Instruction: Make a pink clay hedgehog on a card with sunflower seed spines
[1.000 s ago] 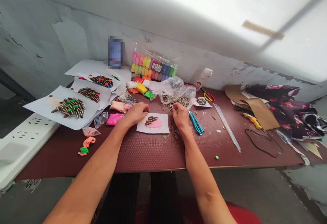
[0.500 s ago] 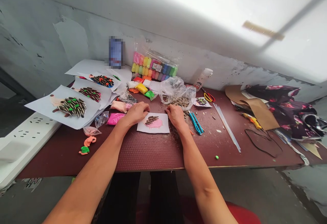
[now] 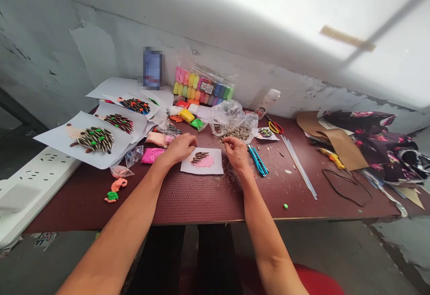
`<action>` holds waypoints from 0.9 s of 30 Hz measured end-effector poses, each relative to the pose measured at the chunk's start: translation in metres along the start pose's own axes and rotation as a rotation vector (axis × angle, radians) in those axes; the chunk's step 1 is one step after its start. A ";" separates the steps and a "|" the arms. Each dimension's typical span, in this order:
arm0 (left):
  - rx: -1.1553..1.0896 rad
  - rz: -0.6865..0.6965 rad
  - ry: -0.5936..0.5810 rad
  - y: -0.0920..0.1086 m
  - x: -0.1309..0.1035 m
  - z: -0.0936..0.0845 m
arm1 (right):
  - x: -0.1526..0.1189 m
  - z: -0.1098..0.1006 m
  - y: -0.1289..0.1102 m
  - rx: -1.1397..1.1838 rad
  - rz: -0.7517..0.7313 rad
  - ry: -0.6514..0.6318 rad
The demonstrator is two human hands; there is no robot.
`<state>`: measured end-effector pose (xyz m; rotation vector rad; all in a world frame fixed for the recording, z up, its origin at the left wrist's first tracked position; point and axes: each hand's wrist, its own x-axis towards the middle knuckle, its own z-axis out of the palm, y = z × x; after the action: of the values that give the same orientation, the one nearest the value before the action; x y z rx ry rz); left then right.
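Note:
A small white card [image 3: 217, 167] lies on the table, with a pink animal shape [image 3: 204, 162] drawn on it. Dark striped sunflower seeds [image 3: 200, 157] cover the shape's upper left part. My left hand [image 3: 180, 147] rests at the card's upper left corner, fingers curled and closed on its edge; the fingertips are partly hidden. Just right of the card is my right hand [image 3: 236, 152], its thumb and forefinger pinching what looks like one sunflower seed. Behind it, a clear plastic bag [image 3: 225, 112] lies open with many loose seeds [image 3: 239, 133] inside.
A blue utility knife [image 3: 258, 160], scissors [image 3: 276, 127] and clear glue sticks [image 3: 298, 167] lie to the right, with a yellow glue gun [image 3: 332, 158] beyond. Finished seed pictures [image 3: 96, 140] and a power strip [image 3: 36, 187] are on the left. Coloured clay packs [image 3: 201, 89] stand behind.
My right hand has moved slightly right, away from the card's edge, and a small dark seed now shows at its fingertips. My left hand and the card stay in place.

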<state>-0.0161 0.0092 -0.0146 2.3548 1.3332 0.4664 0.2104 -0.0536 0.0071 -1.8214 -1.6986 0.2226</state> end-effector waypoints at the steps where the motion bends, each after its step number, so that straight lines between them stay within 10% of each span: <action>1: 0.001 -0.001 -0.001 0.000 0.000 0.000 | -0.001 -0.002 -0.002 -0.041 -0.003 -0.011; 10: 0.008 -0.002 -0.009 0.000 -0.001 -0.001 | -0.011 -0.015 -0.021 -0.465 0.054 -0.300; 27: 0.013 -0.003 -0.009 0.002 -0.001 -0.002 | -0.031 -0.004 -0.011 0.153 -0.206 -0.136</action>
<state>-0.0160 0.0078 -0.0124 2.3621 1.3394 0.4472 0.1991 -0.0842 0.0074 -1.5382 -1.8933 0.3849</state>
